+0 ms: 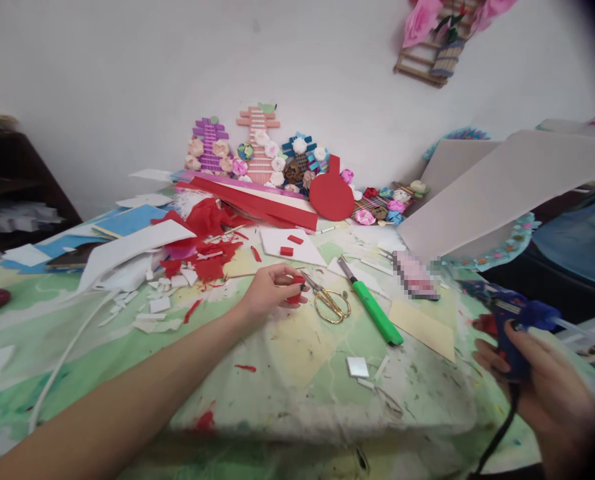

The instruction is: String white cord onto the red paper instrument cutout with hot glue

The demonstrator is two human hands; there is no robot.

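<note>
My left hand [272,291] is closed over the middle of the table, pinching a small red piece [295,293] between thumb and fingers. Just right of it lie gold-handled scissors [331,304], their blades pointing toward my fingertips. A green utility knife [376,312] rests beyond the scissors. My right hand [537,373] is wrapped round a dark blue hot glue gun [512,333] at the right, held up with its nozzle to the left and its cord hanging down. Two small red pieces [287,251] lie on a white sheet [304,250] behind my left hand.
Torn red paper [212,257] and white scraps cover the left of the table. A red paddle-shaped piece [332,193] leans at the back beside flower-decorated stick crafts [260,150]. Large grey boards [497,187] jut in at right. A white cable [67,360] crosses the left side.
</note>
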